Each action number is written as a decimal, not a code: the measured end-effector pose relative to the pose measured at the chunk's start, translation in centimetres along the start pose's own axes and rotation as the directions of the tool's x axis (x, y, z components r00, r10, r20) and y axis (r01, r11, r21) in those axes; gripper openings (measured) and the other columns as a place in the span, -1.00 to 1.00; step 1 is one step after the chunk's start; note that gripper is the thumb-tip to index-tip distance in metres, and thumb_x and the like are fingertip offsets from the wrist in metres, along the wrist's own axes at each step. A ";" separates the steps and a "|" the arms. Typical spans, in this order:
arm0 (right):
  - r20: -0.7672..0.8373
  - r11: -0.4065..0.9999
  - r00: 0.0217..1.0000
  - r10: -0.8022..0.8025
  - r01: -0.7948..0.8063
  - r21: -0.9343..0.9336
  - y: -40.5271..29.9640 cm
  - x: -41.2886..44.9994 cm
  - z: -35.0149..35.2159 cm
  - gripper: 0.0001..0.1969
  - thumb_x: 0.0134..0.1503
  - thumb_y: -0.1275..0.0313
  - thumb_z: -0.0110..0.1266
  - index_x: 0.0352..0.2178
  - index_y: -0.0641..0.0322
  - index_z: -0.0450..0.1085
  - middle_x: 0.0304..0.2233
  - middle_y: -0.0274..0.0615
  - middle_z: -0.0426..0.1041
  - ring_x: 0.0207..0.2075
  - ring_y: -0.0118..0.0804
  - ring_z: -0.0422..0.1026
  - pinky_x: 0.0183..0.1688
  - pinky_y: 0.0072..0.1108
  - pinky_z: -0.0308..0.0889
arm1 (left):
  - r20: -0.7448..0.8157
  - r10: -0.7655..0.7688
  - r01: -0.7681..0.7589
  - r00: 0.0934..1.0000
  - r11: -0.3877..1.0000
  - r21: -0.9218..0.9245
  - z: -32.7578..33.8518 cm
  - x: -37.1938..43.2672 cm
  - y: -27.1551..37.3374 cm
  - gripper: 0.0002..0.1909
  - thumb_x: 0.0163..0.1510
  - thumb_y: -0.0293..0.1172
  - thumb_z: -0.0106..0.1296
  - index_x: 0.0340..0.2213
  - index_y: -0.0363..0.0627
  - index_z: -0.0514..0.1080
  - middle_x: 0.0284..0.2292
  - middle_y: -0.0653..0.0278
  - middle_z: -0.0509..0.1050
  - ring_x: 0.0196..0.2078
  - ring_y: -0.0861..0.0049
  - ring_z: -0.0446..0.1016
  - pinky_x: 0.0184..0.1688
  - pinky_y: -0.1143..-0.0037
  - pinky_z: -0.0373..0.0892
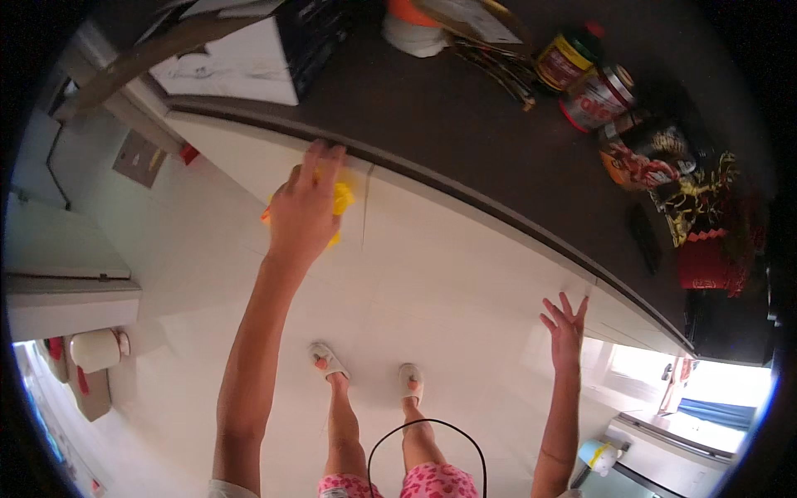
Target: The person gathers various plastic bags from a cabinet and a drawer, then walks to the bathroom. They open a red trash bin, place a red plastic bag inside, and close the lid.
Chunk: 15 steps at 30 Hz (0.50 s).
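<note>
My left hand is slightly blurred and closed over a crumpled yellow cloth, pressing it near the top of a white cabinet front. Its fingertips reach the edge of the dark countertop. Most of the cloth is hidden under the palm; a bit of orange shows at its left side. My right hand holds nothing. Its fingers are spread beside the cabinet front, just below the counter edge; whether they touch it I cannot tell.
On the countertop stand a white box, an orange-and-white container, dry twigs, a green bottle, a silver can, a dark printed package, a gold ornament and a red pot. Slippers stand on the pale floor.
</note>
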State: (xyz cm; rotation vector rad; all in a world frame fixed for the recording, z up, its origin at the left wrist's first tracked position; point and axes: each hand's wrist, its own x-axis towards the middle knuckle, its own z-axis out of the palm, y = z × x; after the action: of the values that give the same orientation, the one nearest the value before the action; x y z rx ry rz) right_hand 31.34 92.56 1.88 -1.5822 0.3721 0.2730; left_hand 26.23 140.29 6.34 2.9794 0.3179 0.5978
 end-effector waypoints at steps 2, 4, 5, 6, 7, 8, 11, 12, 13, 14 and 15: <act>0.001 0.999 1.000 0.020 -0.020 -0.046 0.6 -1.7 3.8 0.03 0.12 0.48 0.12 0.35 -0.13 -0.52 0.31 0.06 0.00 0.07 -0.10 0.41 0.04 -0.27 0.33 | 0.041 0.011 -0.010 0.999 1.000 -0.028 0.4 0.9 -0.2 -0.31 -0.23 -0.57 0.25 0.01 -0.10 0.30 0.09 0.20 0.26 -0.01 0.26 0.43 -0.12 0.35 0.50; 0.074 0.987 0.993 0.091 -0.080 -0.138 1.9 -4.1 7.2 0.00 0.13 0.44 0.12 0.36 -0.17 -0.47 0.29 0.06 0.03 -0.02 -0.14 0.46 -0.04 -0.38 0.39 | 0.158 0.057 -0.048 0.986 0.997 -0.064 -1.3 1.3 -0.5 -0.32 -0.26 -0.58 0.27 -0.02 -0.12 0.30 0.07 0.19 0.27 -0.02 0.26 0.44 -0.13 0.36 0.50; 0.115 0.979 0.985 0.126 -0.105 -0.173 2.6 -5.3 9.4 -0.01 0.13 0.42 0.13 0.36 -0.17 -0.45 0.27 0.06 0.07 -0.06 -0.18 0.48 -0.07 -0.39 0.41 | 0.215 0.084 -0.068 0.973 0.995 -0.079 -2.3 1.2 -1.1 -0.32 -0.27 -0.58 0.27 -0.03 -0.13 0.30 0.06 0.19 0.28 -0.03 0.27 0.44 -0.14 0.36 0.51; 0.171 0.973 0.975 0.146 -0.109 -0.205 3.4 -6.4 11.3 0.00 0.12 0.41 0.14 0.36 -0.16 -0.44 0.26 0.07 0.07 -0.08 -0.21 0.49 -0.12 -0.41 0.43 | 0.258 0.120 -0.090 0.959 0.988 -0.125 -3.5 0.5 -2.2 -0.32 -0.27 -0.58 0.27 -0.03 -0.12 0.31 0.05 0.19 0.28 -0.03 0.26 0.45 -0.14 0.35 0.50; 0.214 0.963 0.961 0.173 -0.120 -0.240 4.3 -7.3 13.0 -0.01 0.12 0.39 0.15 0.36 -0.14 -0.41 0.25 0.08 0.09 -0.10 -0.24 0.49 -0.13 -0.41 0.43 | 0.294 0.152 -0.105 0.944 0.980 -0.171 -4.6 -0.7 -3.3 -0.32 -0.27 -0.59 0.28 -0.04 -0.12 0.31 0.04 0.20 0.29 -0.04 0.26 0.45 -0.14 0.34 0.50; 0.286 0.949 0.933 0.220 -0.137 -0.283 4.8 -8.3 15.0 -0.04 0.12 0.40 0.13 0.36 -0.13 -0.38 0.24 0.09 0.10 -0.12 -0.26 0.50 -0.14 -0.42 0.43 | 0.336 0.176 -0.110 0.925 0.972 -0.206 -5.6 -2.3 -4.3 -0.32 -0.28 -0.59 0.28 -0.04 -0.11 0.31 0.03 0.20 0.29 -0.05 0.25 0.45 -0.14 0.34 0.50; 0.435 0.911 0.843 0.318 -0.144 -0.387 6.7 -10.6 18.6 -0.13 0.14 0.40 0.15 0.34 -0.04 -0.24 0.21 0.05 0.16 -0.13 -0.33 0.48 -0.14 -0.47 0.41 | 0.406 0.159 -0.025 0.900 0.948 -0.317 -9.8 -8.2 -7.0 -0.39 -0.31 -0.65 0.25 -0.12 -0.08 0.38 0.01 0.23 0.32 -0.03 0.24 0.44 -0.10 0.31 0.48; 0.479 0.895 0.813 0.330 -0.107 -0.433 7.6 -11.2 20.4 -0.17 0.16 0.39 0.13 0.33 -0.01 -0.20 0.19 0.04 0.20 -0.13 -0.33 0.48 -0.13 -0.47 0.41 | 0.405 0.115 0.032 0.907 0.940 -0.339 -11.0 -10.9 -8.9 -0.43 -0.32 -0.67 0.23 -0.16 -0.08 0.41 0.00 0.23 0.34 -0.02 0.24 0.44 -0.07 0.30 0.47; 0.513 0.873 0.784 0.349 -0.072 -0.483 8.6 -11.9 21.9 -0.22 0.17 0.39 0.11 0.32 0.02 -0.15 0.16 0.03 0.24 -0.13 -0.33 0.48 -0.13 -0.47 0.41 | 0.417 0.045 0.151 0.908 0.892 -0.425 -12.0 -13.4 -10.9 -0.49 -0.34 -0.74 0.16 -0.24 -0.10 0.45 -0.02 0.22 0.37 0.02 0.24 0.41 -0.05 0.32 0.46; 0.542 0.846 0.756 0.367 -0.028 -0.533 10.2 -12.3 23.4 -0.28 0.16 0.40 0.08 0.29 0.05 -0.08 0.15 0.01 0.25 -0.13 -0.34 0.47 -0.12 -0.46 0.40 | 0.407 -0.014 0.207 0.913 0.877 -0.435 -12.8 -15.8 -13.0 -0.49 -0.28 -0.70 0.14 -0.20 -0.04 0.43 0.01 0.21 0.34 0.04 0.23 0.40 -0.02 0.31 0.44; 0.571 0.851 0.710 0.413 -0.077 -0.520 12.1 -12.8 25.2 -0.28 0.16 0.41 0.09 0.29 0.07 -0.06 0.12 -0.02 0.29 -0.14 -0.35 0.46 -0.13 -0.49 0.40 | 0.406 -0.067 0.240 0.912 0.888 -0.392 -13.8 -17.9 -15.3 -0.50 -0.22 -0.66 0.11 -0.15 0.01 0.41 0.04 0.21 0.31 0.06 0.22 0.38 0.01 0.30 0.42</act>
State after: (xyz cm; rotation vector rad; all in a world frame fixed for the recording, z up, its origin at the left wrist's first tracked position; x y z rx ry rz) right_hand 16.11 118.34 -5.37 -1.7645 -0.0625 1.1973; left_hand 1.87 151.88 10.47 2.5238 0.3347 0.0440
